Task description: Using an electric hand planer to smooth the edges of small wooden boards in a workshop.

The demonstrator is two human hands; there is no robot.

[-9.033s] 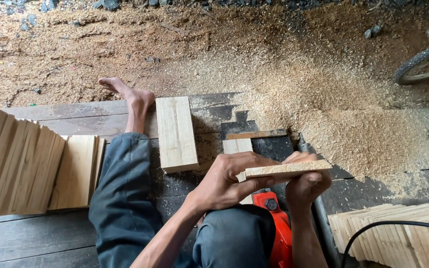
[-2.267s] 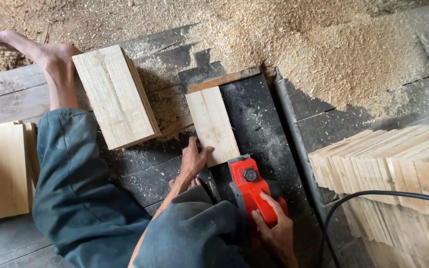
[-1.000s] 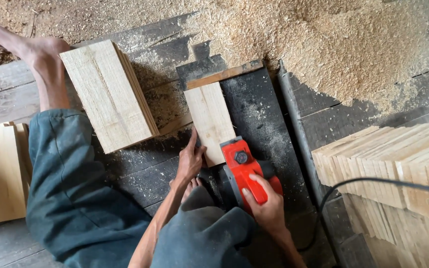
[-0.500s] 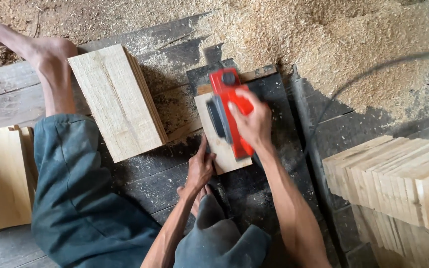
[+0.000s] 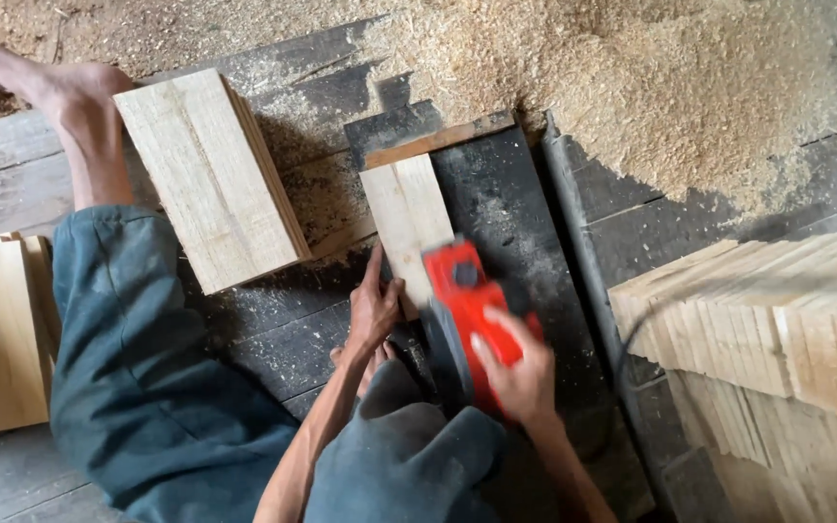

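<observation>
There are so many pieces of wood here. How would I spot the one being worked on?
Find the big sawdust heap at the top, then the dark board just below it. On that lies one small pale plank, its far end against a thin strip. Unlike the stacked planks to the left, it lies single, with the left hand at its edge and a red planer at its near end.

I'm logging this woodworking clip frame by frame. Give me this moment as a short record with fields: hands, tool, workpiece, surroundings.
left hand: rests on the near end of the small board
right hand: grips the red power planer
planer: at the board's near end, blurred
board: flat on the dark bench plank, far end against a wooden stop strip
left of board: thicker wood block
right: stacked boards
beyond: sawdust heap
</observation>
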